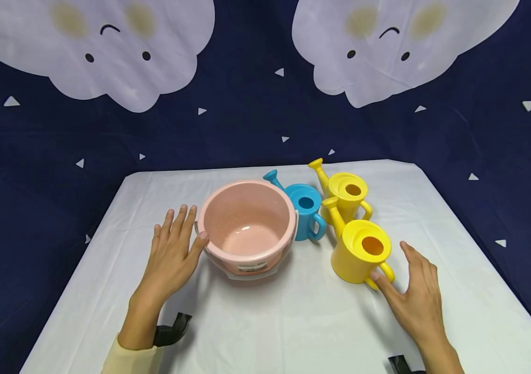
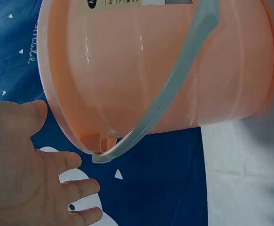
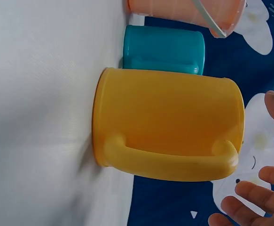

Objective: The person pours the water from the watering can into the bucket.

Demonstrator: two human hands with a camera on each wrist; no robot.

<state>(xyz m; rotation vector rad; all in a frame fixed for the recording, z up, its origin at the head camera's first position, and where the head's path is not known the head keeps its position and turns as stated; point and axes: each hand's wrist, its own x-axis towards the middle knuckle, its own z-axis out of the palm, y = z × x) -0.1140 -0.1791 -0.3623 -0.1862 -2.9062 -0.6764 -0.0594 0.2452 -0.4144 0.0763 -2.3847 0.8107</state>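
A pink bucket (image 1: 247,254) with a grey handle (image 2: 167,89) stands upright on the table. My left hand (image 1: 172,257) is at the bucket's left side, fingers straight and spread, thumb tip overlapping the rim in the head view. At the right, my right hand (image 1: 415,296) holds its fingers extended, thumb by the handle of the front yellow watering can (image 1: 356,254). In the right wrist view that can's handle (image 3: 169,165) stands apart from the fingers. A second yellow watering can (image 1: 347,189) stands behind, and a blue watering can (image 1: 305,208) sits between it and the bucket.
A white cloth (image 1: 293,322) covers the table. Behind it hangs a dark blue curtain (image 1: 247,135) with white clouds and small triangles. Black straps show at both wrists.
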